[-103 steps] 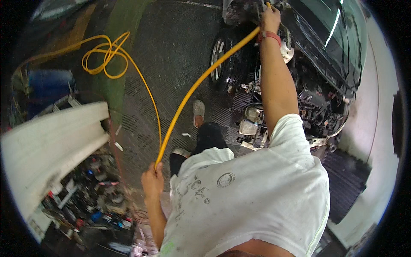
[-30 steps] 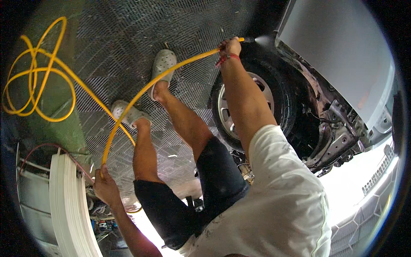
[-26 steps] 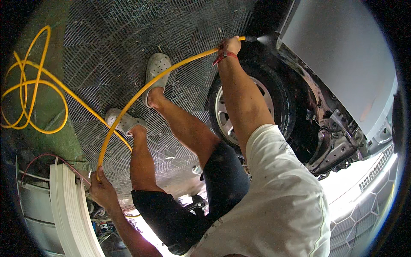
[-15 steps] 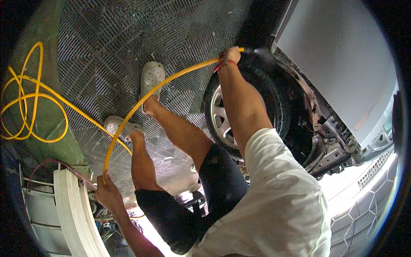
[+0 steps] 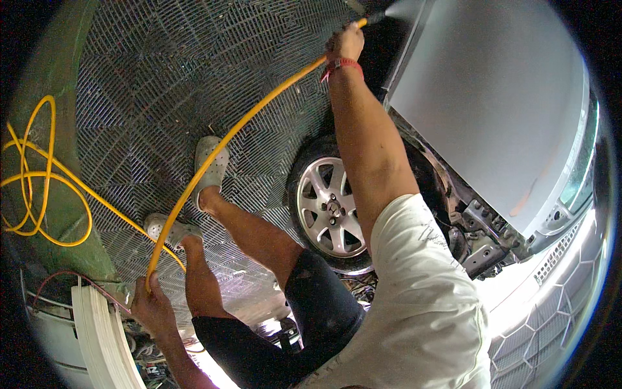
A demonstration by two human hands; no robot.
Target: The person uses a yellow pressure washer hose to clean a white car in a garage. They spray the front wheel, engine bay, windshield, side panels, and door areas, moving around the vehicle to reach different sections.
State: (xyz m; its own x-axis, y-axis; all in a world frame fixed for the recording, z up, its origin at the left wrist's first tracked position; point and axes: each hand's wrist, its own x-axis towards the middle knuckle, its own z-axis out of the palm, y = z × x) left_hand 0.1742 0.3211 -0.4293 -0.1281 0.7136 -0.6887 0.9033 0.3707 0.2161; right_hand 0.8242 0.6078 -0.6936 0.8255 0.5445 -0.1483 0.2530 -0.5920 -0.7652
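Note:
A yellow hose (image 5: 243, 121) arches across the view between my two hands. At the far end, my right hand (image 5: 348, 44), with a red band at its wrist, is closed around the hose just behind a dark nozzle (image 5: 376, 17). Whitish spray comes from the nozzle beside the edge of a grey car body panel (image 5: 499, 117). My left hand (image 5: 153, 306) grips the hose at the lower left, its fingers wrapped partly out of sight. Under my right arm stands a car wheel (image 5: 332, 207) with silver spokes and a black tyre.
More yellow hose lies in loops (image 5: 48, 172) on the green floor strip at left. Dark ribbed matting (image 5: 149, 84) lies under my feet. Exposed metal car parts (image 5: 483, 243) show behind the wheel. White stacked panels (image 5: 103, 337) stand at the lower left.
My right hand has moved farther away, from above the tyre to beside the grey panel's far edge, taking the nozzle along. The wheel face is now more visible. My left hand keeps its hold.

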